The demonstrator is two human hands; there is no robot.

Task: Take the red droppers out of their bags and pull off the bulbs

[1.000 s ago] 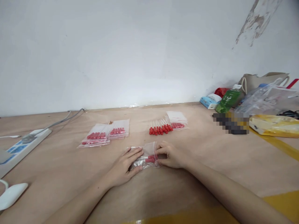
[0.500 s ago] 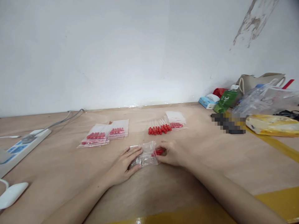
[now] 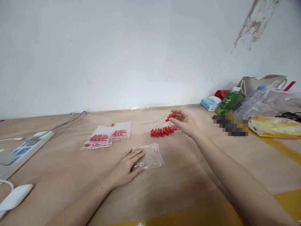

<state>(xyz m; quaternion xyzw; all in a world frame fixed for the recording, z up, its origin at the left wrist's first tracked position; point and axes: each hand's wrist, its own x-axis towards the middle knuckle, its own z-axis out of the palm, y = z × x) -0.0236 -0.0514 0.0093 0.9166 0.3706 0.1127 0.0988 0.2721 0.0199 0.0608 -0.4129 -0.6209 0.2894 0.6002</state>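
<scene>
My left hand lies flat on the clear bag on the surface, and my right hand pinches some red-tipped sticks close by the row of sticks, so I think I'm at laying them down, which needs a soft let-go.

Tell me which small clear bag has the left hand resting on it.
The bag at front centre, under the left hand, with no contents visible; the bags farther left are untouched and show red tips.
</scene>
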